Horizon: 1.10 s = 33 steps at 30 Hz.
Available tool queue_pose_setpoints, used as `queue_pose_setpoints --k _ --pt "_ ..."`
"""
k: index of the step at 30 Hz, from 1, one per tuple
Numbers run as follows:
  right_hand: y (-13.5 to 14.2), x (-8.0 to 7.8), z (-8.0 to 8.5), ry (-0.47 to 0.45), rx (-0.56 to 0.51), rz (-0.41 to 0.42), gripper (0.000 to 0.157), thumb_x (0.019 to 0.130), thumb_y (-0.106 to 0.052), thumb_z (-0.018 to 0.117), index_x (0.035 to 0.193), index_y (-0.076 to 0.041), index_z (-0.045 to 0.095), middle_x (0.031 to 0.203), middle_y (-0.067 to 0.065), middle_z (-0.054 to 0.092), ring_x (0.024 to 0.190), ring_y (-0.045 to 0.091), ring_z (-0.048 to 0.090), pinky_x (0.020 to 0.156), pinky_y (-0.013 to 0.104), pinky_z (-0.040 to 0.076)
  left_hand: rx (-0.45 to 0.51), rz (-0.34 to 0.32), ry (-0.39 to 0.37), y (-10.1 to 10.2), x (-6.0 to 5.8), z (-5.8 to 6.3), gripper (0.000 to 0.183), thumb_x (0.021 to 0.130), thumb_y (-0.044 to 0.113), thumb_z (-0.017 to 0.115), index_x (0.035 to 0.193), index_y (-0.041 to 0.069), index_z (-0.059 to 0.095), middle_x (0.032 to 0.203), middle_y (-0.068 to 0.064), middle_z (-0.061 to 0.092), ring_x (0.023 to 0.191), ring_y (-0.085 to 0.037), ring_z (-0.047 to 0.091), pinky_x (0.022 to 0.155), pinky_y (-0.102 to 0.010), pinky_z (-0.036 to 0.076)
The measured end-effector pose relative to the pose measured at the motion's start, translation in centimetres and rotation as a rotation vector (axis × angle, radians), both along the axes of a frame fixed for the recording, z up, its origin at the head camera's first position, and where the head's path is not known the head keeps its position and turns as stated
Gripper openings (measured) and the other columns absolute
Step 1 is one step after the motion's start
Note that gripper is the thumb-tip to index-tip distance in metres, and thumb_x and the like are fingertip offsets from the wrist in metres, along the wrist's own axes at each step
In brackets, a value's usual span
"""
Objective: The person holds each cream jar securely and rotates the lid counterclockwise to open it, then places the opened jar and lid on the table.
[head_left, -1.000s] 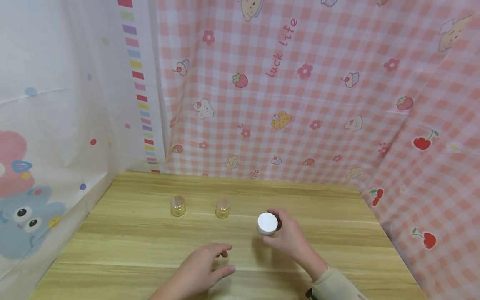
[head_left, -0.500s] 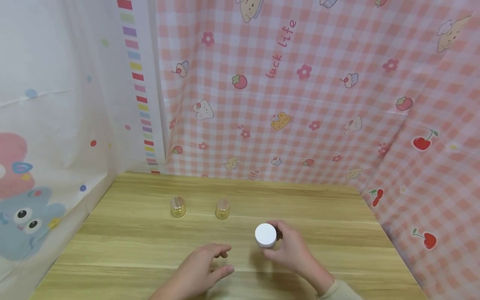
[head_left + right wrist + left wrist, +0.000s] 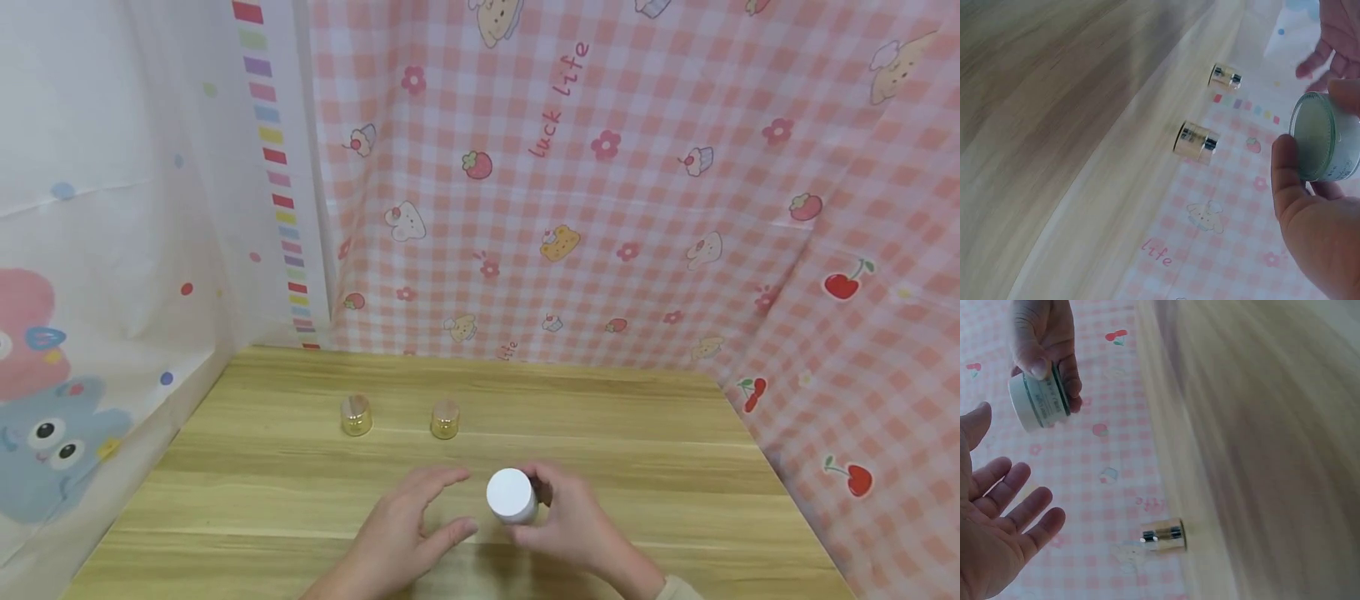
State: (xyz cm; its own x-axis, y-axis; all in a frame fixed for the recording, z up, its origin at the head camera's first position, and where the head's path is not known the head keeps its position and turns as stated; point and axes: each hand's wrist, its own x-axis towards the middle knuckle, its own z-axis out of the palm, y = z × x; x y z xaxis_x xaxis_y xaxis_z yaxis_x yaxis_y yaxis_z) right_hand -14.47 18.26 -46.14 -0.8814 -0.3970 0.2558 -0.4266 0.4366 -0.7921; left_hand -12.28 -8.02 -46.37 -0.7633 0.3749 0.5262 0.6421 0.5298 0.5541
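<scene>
A small round cosmetic jar (image 3: pixel 512 497) with a white lid is held in my right hand (image 3: pixel 576 523), thumb on one side and fingers on the other. In the left wrist view the jar (image 3: pixel 1042 403) shows printed lettering and a green line around its body. Its pale green-edged base (image 3: pixel 1313 136) faces the camera in the right wrist view. To the left of the jar, my left hand (image 3: pixel 401 529) holds nothing, its fingers and thumb spread apart toward the lid. The jar is up off the wooden table.
Two shiny gold cylindrical caps or small jars, a left one (image 3: pixel 356 416) and a right one (image 3: pixel 445 419), stand farther back on the wooden table (image 3: pixel 637 417). A pink checked cloth (image 3: pixel 555 192) hangs behind and a white patterned one (image 3: pixel 135 208) at the left.
My right hand has brought the jar toward me and leftward, close to the left hand. The left hand has opened its thumb and fingers wider. The gold pieces stay put.
</scene>
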Motion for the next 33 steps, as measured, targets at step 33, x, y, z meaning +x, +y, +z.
queue_pose_setpoints --k 33 --pt "-1.4 1.2 0.2 -0.023 -0.050 0.149 0.047 0.086 -0.017 0.091 0.129 -0.012 0.073 0.121 0.004 0.077 0.101 0.005 0.071 0.089 0.026 0.065 -0.100 -0.099 0.060 0.9 0.2 1.4 0.050 0.095 0.043 0.079 0.133 0.011 0.071 0.132 0.002 0.074 0.120 -0.017 0.070 0.099 -0.040 0.063"
